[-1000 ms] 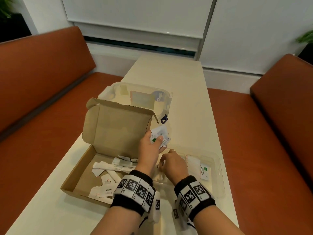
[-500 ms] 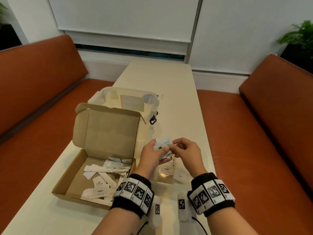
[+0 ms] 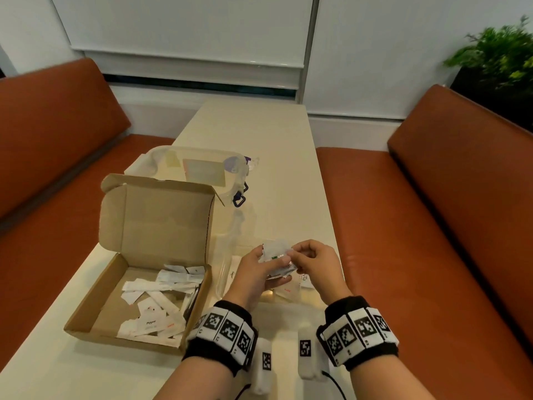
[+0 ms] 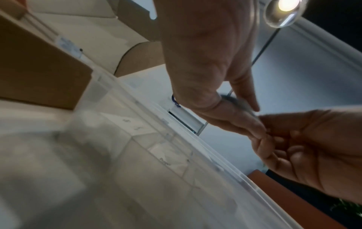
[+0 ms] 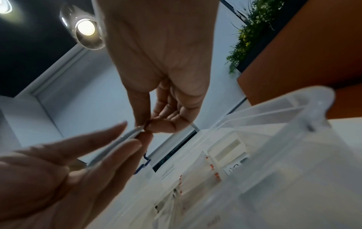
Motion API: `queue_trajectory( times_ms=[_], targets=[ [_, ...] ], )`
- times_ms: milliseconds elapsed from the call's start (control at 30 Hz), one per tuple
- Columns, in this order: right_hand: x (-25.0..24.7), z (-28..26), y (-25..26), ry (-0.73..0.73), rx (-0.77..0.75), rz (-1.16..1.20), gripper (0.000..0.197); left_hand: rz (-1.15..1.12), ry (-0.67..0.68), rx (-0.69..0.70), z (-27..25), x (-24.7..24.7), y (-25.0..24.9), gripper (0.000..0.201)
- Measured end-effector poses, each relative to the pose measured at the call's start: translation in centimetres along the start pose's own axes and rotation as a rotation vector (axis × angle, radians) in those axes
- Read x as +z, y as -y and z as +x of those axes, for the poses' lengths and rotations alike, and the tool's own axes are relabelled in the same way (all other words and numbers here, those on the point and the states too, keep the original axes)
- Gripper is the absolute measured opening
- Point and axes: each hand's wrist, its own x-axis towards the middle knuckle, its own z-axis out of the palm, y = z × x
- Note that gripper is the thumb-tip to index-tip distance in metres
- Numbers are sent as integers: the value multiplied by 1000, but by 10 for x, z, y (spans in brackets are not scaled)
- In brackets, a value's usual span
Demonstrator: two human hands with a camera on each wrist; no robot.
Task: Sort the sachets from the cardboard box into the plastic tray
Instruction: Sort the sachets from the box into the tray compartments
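The open cardboard box (image 3: 95,310) stands at the left with its lid up and several white sachets (image 3: 161,287) loose inside. To its right lies the clear plastic tray (image 3: 223,272), with a few sachets (image 3: 302,281) in its compartments. Above the tray my left hand (image 3: 268,262) holds a small bunch of white sachets (image 3: 275,252) between thumb and fingers. My right hand (image 3: 295,255) pinches the right edge of one sachet in that bunch. In the right wrist view thumb and forefinger meet on the sachet's edge (image 5: 137,129), above the tray's wall (image 5: 284,117).
A clear plastic lid (image 3: 199,168) with a blue clip lies behind the box. Orange benches (image 3: 432,226) run along both long sides of the narrow cream table (image 3: 274,168). A green plant (image 3: 496,53) stands at the far right.
One second ago my right hand was down in the tray; it has risen to the bunch in my left hand and now pinches a sachet there. The left hand moved slightly right.
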Motion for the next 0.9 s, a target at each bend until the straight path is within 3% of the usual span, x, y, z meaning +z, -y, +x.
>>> queue_trajectory(
  times_ms=[267,433,600,700,900],
  targets=[
    [0,-3,1,-47,-1,13,4,-83,-98,-37,6,-6,1,17],
    [-2,-6,8,79,24,27,26,2,-91,9,9,-6,1,24],
    [-19,-2,13,34,61,9,14,-121,-128,-14,14,-6,-1,20],
    [-23,-3,13,86,100,-5,6,-74,-88,-33,14,-3,1,17],
    [-15,-5,8,130,102,-74,8,24,-28,-19,11,3,1,21]
  ],
)
